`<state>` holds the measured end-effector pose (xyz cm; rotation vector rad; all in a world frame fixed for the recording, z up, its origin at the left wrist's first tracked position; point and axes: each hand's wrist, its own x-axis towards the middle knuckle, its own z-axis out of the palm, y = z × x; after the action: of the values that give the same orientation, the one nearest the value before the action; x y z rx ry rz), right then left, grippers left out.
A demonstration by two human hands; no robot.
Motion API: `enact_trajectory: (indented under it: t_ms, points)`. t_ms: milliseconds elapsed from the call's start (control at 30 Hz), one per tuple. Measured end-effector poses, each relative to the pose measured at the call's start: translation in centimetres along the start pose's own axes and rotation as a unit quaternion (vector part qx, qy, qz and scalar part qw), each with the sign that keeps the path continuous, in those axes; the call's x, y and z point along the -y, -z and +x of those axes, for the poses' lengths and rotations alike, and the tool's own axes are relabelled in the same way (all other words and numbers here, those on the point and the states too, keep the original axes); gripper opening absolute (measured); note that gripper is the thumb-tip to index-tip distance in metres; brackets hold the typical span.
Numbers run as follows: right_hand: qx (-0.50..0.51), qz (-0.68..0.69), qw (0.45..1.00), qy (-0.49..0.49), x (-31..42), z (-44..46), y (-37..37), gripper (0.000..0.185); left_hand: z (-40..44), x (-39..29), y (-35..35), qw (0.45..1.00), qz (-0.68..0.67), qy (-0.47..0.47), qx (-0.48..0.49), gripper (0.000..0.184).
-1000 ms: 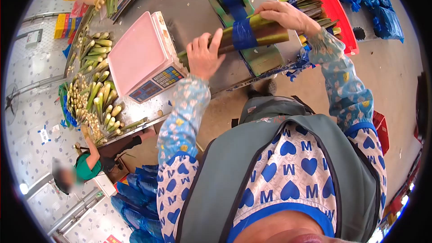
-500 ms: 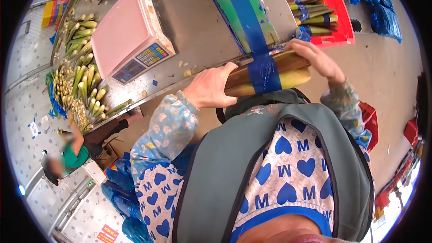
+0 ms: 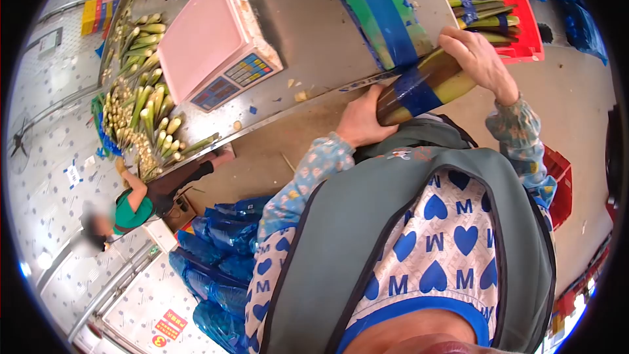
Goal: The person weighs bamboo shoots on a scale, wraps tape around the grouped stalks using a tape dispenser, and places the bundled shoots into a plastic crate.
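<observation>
A taped bundle of thick green-brown stalks (image 3: 426,86) hangs at the table's near edge, a broad blue band of tape around its middle. My left hand (image 3: 362,118) grips its left end, thumb on top. Over the upper right end, my right hand (image 3: 477,62) is closed with fingers curled. Beyond the bundle, a green board or stand (image 3: 341,6) carries a wide blue tape strip (image 3: 383,16) that runs down toward the bundle; whether it still joins the band is unclear.
A scale (image 3: 203,33) stands on the metal table (image 3: 295,33), left of the board. Loose cut stalks (image 3: 154,108) lie at the far left. A red crate (image 3: 524,29) holds taped bundles. Blue bags (image 3: 226,242) sit below, and another person (image 3: 131,210) works at left.
The bundle has turned and tilted, its right end now higher. Both hands have shifted right in view with it, and my right hand has moved over its top. The whole view has shifted slightly.
</observation>
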<state>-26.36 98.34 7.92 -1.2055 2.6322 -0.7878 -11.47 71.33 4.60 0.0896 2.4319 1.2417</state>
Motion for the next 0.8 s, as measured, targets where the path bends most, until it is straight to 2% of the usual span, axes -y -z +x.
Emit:
enact_trajectory:
  t_ms: [67, 133, 267, 333, 400, 433, 467, 500, 567, 600, 667, 700, 767, 800]
  points:
    - [0.021, -0.008, 1.000, -0.013, 1.1, 0.7, 1.1, 0.021, 0.6, 1.3, -1.2, 0.999, -0.029, 0.005, 0.017, 0.079]
    - [0.031, 0.000, 0.997, -0.067, 2.0, 0.9, 1.3, 0.020, 0.6, 2.1, -2.0, 0.999, -0.032, 0.000, 0.011, 0.081]
    - [0.058, 0.049, 0.994, -0.078, 2.3, 0.2, 1.5, 0.024, 0.2, 1.8, -2.0, 1.000, -0.020, -0.003, -0.005, 0.080]
    - [0.073, 0.140, 0.972, -0.173, 2.9, -0.3, 1.5, 0.028, -0.1, 1.8, -2.2, 1.000, 0.000, 0.005, 0.001, 0.081]
    - [0.048, 0.145, 0.975, -0.159, 2.0, -2.1, -0.7, 0.032, -0.5, 2.8, -2.9, 0.997, -0.040, 0.024, 0.063, 0.083]
    - [0.033, 0.146, 0.979, -0.140, 1.7, -2.8, -1.4, 0.033, -0.5, 3.1, -3.0, 0.997, -0.038, 0.021, 0.064, 0.083]
    - [0.091, 0.231, 0.942, -0.225, 1.9, -2.8, -0.8, 0.035, -0.7, 3.0, -2.9, 0.999, 0.009, 0.015, 0.043, 0.086]
    - [0.088, 0.232, 0.940, -0.232, 2.3, -3.2, -0.2, 0.035, -1.2, 2.8, -3.0, 0.998, 0.053, 0.009, 0.025, 0.089]
    - [0.100, 0.281, 0.939, -0.171, 3.1, -4.3, 1.0, 0.040, -2.4, 1.8, -2.4, 0.975, 0.199, -0.072, -0.069, 0.092]
    - [0.088, 0.240, 0.957, -0.137, 3.0, -4.9, 0.9, 0.062, -2.9, 0.7, -1.8, 0.950, 0.274, -0.101, -0.114, 0.095]
    - [0.064, 0.132, 0.981, -0.124, 5.2, -5.3, 2.5, 0.087, -3.5, -0.4, -0.4, 0.906, 0.353, -0.164, -0.164, 0.096]
    - [0.078, 0.126, 0.985, -0.091, 5.3, -5.3, 2.7, 0.105, -3.7, -0.7, 0.0, 0.898, 0.365, -0.176, -0.173, 0.095]
    - [0.077, 0.084, 0.992, -0.051, 7.3, -4.8, 3.1, 0.106, -3.7, -1.6, 0.9, 0.893, 0.367, -0.190, -0.177, 0.094]
    - [0.088, 0.055, 0.994, -0.018, 7.9, -4.7, 3.1, 0.096, -3.6, -2.3, 1.4, 0.892, 0.369, -0.195, -0.173, 0.091]
